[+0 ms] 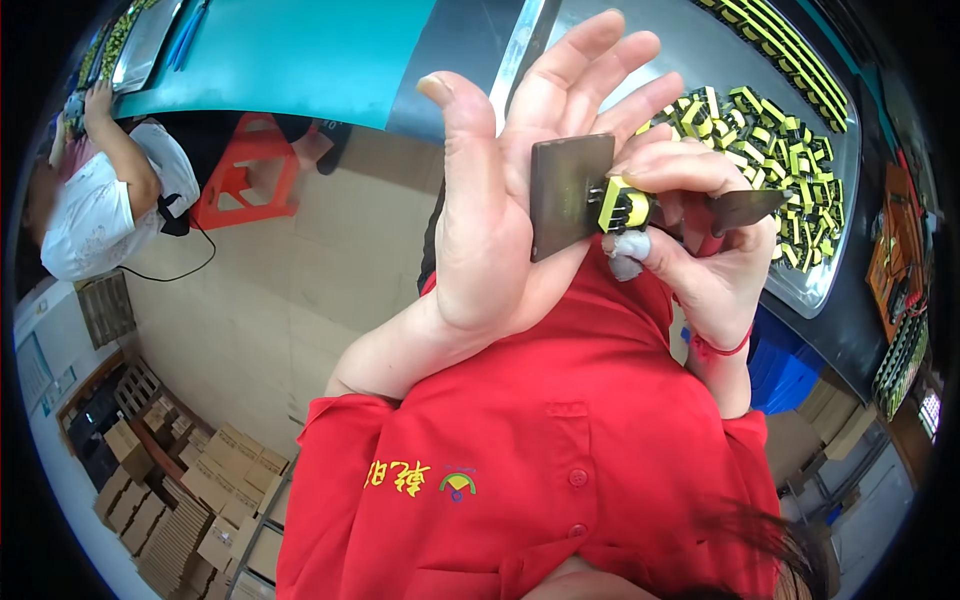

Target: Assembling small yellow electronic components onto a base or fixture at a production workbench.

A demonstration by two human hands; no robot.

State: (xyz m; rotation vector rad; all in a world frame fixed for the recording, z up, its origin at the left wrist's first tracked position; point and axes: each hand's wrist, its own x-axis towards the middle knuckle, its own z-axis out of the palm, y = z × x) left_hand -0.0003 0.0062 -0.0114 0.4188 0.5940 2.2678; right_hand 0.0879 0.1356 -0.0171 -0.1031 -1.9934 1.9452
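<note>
My left hand (478,215) is open, palm up, its fingers and thumb stretched apart. A flat dark brown plate (570,190) lies against its palm and lower fingers. My right hand (715,270) is closed, pinching a small yellow-and-black transformer (626,207) between thumb and fingers. The transformer's metal pins point at the plate, close to its face; whether they touch I cannot tell. White wrapping (627,250) covers the right thumb's tip. A dark pointed piece (748,208) also sticks out at the right fingers; how it is held is hidden.
A metal tray (815,285) to the right bears a heap of similar transformers (765,150), with neat rows (780,45) behind. A teal mat (330,60) covers the bench at left. Beyond are a red stool (245,175), another person (110,200) and stacked cartons (230,470).
</note>
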